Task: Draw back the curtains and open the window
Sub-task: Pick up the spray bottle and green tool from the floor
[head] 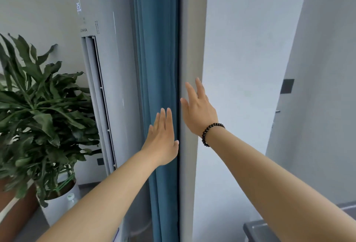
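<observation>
A blue curtain (pixel 157 49) hangs bunched in narrow folds between a standing air conditioner and a white wall pillar (pixel 194 30). My left hand (pixel 162 137) is flat, fingers together, resting against the curtain's right folds. My right hand (pixel 197 109), with a dark bead bracelet on the wrist, is spread open against the pillar's edge just right of the curtain. Neither hand holds anything. No window is in view.
A tall white air conditioner (pixel 107 68) stands left of the curtain. A leafy potted plant (pixel 38 110) in a white pot fills the lower left. A grey wall with a dark switch plate (pixel 287 86) lies to the right; a grey object's corner (pixel 258 230) shows bottom right.
</observation>
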Tool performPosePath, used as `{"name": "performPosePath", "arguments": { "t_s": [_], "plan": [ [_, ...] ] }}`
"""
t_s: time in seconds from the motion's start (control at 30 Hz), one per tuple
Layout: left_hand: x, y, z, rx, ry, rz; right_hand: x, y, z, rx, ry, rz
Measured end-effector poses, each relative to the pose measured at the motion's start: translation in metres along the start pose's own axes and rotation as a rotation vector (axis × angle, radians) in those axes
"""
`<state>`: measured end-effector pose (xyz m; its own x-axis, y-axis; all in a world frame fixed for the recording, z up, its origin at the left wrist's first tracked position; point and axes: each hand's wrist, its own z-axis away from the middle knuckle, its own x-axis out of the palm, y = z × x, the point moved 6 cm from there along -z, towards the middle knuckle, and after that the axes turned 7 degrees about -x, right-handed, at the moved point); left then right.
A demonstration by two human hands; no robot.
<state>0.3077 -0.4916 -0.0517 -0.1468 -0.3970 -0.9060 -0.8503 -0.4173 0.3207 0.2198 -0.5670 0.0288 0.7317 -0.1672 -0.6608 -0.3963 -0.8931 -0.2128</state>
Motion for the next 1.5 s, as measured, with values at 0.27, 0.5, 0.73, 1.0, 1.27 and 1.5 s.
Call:
{"name": "performPosePath", "arguments": {
  "t_s": [0.27, 0.5, 0.73, 1.0, 1.27, 1.5],
  "plan": [
    [-0.016, 0.054, 0.066, 0.128, -0.013, -0.014, -0.063, -0.004, 0.072, 0.053, 0.029, 0.098],
    [-0.008, 0.1, 0.113, 0.276, -0.072, 0.006, -0.116, 0.0, 0.141, 0.163, 0.043, 0.237],
    [-0.003, 0.147, 0.191, 0.461, -0.199, 0.042, -0.193, -0.013, 0.227, 0.372, 0.042, 0.414],
    [-0.006, 0.182, 0.284, 0.61, -0.281, 0.116, -0.265, -0.046, 0.322, 0.519, 0.054, 0.569],
    [0.009, 0.239, 0.369, 0.778, -0.394, 0.163, -0.341, -0.062, 0.431, 0.71, 0.102, 0.668],
    [0.013, 0.319, 0.45, 0.956, -0.421, 0.207, -0.428, -0.075, 0.531, 0.848, 0.118, 0.77]
  ]
}}
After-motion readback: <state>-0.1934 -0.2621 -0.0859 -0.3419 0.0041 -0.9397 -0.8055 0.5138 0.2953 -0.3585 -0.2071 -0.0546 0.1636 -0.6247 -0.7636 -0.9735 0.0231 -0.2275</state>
